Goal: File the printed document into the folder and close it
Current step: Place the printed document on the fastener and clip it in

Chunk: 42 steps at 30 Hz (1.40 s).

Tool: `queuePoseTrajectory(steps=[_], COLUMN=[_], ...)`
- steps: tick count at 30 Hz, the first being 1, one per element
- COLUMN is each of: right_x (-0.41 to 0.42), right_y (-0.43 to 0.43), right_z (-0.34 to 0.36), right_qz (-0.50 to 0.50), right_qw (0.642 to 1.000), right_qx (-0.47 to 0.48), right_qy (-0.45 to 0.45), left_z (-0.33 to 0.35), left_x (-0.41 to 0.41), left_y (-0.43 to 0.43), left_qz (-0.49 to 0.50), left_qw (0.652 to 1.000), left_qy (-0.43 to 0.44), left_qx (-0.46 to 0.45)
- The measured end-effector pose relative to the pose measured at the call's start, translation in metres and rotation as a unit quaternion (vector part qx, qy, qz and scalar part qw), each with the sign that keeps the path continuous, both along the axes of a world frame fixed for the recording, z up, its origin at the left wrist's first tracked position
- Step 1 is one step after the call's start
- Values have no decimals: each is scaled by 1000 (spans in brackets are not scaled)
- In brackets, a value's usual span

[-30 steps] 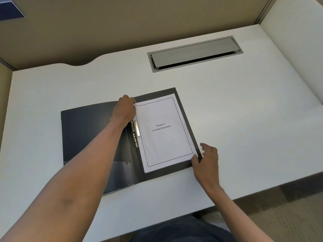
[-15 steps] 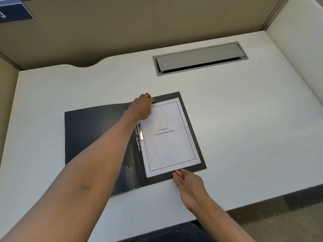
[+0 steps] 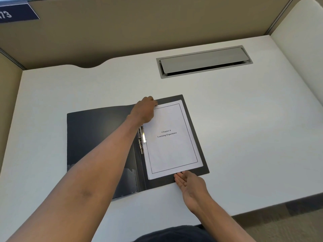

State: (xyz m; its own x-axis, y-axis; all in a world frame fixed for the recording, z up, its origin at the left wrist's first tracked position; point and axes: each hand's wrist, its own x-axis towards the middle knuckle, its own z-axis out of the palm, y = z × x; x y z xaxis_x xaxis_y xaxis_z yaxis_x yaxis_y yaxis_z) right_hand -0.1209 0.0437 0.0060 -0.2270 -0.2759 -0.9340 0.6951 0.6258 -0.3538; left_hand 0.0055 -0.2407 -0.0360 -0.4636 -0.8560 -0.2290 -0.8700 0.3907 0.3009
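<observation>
A dark grey folder lies open flat on the white desk. The printed document, a white sheet titled "Chapter 6 Learning Experience", rests on the folder's right half beside the metal clip at the spine. My left hand sits at the sheet's top left corner, fingers curled against its upper edge. My right hand lies flat with straight fingers, its edge touching the sheet's bottom edge. Neither hand grips anything.
A grey cable tray with a hinged lid is set into the desk behind the folder. Beige partition walls enclose the back and sides. The desk's front edge runs near my body at the bottom right.
My left hand moved from the clip area up to the sheet's top left corner. My right hand shifted from the folder's bottom right corner to the sheet's bottom edge and flattened.
</observation>
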Motion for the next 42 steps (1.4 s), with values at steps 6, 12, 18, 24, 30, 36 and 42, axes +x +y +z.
queuePoseTrajectory(steps=[6, 12, 18, 24, 30, 36, 42], right_x=[-5, 1, 19, 35, 41, 44, 46], right_y=[4, -14, -107, -129, -128, -132, -131], right_z=[5, 16, -5, -37, -50, -48, -46], right_qz=[59, 326, 629, 688, 689, 697, 701], right_qw=[998, 884, 543, 449, 407, 381, 374], right_qx=[15, -155, -217, -196, -190, -184, -177], right_qy=[19, 295, 512, 535, 569, 579, 580], left_z=[3, 18, 26, 22, 4, -5, -6], left_x=[2, 25, 60, 87, 97, 90, 85], left_y=[2, 2, 36, 58, 68, 70, 67], left_qz=[-10, 76, 181, 233, 253, 233, 239], left_qw=[1000, 993, 971, 958, 951, 957, 957], left_qy=[-2, 93, 152, 162, 170, 159, 154], left_qx=[-25, -22, 20, 32, 52, 66, 66])
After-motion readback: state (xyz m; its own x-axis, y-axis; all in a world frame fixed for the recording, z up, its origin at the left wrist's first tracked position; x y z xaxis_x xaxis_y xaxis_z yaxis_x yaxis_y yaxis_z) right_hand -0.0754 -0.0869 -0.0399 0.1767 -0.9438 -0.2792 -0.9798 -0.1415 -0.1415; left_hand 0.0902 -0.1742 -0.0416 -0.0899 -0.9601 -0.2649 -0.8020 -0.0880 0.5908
